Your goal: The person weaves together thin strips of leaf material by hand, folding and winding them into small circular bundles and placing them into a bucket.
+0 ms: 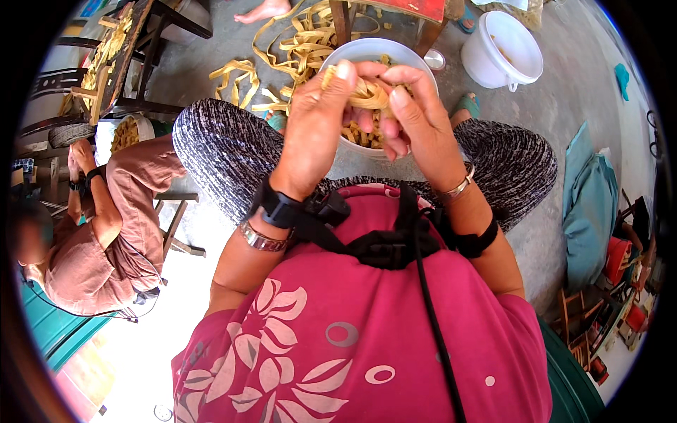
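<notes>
My left hand [317, 120] and my right hand [416, 116] are raised together over my lap, both pinching a small bundle of tan straw-like strips [367, 93]. The fingers of both hands close around the bundle, thumbs on top. Right behind the hands stands a white bowl [367, 51] between my knees, with more tan strips inside it below the hands [360, 134]. A black wrist strap and a metal bracelet sit on my left wrist, a bracelet and a black band on my right.
Loose tan strips [296, 49] lie on the concrete floor beyond the bowl. A white bucket [504, 49] stands at the back right. A person in brown [113, 218] sits on a stool at my left. Blue cloth [589, 204] and wooden frames [599, 317] lie at right.
</notes>
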### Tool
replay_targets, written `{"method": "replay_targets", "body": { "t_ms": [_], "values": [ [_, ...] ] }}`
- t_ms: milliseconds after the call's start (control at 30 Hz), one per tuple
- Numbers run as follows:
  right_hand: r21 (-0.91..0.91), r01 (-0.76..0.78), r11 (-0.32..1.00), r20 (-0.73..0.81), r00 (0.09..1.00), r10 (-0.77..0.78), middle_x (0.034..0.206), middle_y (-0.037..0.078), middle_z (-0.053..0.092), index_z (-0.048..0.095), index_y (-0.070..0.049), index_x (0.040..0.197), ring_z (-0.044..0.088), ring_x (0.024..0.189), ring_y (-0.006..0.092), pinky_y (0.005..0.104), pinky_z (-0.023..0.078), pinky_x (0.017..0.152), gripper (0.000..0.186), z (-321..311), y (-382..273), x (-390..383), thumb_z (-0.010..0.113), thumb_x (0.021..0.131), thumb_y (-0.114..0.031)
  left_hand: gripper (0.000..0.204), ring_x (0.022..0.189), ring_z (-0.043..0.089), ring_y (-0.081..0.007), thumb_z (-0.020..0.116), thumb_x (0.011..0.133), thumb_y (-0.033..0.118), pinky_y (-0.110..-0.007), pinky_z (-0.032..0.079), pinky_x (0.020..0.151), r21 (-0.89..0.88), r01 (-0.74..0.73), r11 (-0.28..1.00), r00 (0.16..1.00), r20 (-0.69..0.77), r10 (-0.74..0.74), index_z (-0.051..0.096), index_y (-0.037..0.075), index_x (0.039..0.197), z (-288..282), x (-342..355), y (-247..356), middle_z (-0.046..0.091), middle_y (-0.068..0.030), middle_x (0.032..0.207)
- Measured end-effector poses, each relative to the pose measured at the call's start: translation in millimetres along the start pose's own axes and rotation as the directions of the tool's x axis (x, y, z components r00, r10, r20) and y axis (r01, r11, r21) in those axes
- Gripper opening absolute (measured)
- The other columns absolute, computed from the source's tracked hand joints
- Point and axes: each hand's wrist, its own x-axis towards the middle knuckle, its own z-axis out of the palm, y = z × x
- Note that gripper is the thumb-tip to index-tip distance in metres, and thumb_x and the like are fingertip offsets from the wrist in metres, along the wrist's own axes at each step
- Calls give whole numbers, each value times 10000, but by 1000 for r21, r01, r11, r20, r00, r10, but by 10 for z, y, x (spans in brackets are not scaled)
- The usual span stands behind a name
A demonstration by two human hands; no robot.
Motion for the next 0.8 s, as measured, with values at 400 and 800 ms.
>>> {"method": "replay_targets", "body": {
  "t_ms": [400,800],
  "values": [
    [-68,49,996,30,998,-47,716,3,537,458,-57,1082,480,589,49,191,381,520,215,-151,18,-79,530,923,-182,482,639,380,-93,356,976,397,-232,382,606,-393,180,902,983,111,-148,526,-21,1148,-121,23,136,515,-55,923],
    [-668,306,679,76,935,-347,694,122,586,531,-17,932,580,590,213,280,448,554,155,-161,77,28,607,857,-129,233,424,317,-15,509,933,247,-172,273,393,-54,229,972,973,18,-228,590,34,982,-77,39,4,485,28,625]
  ]
}}
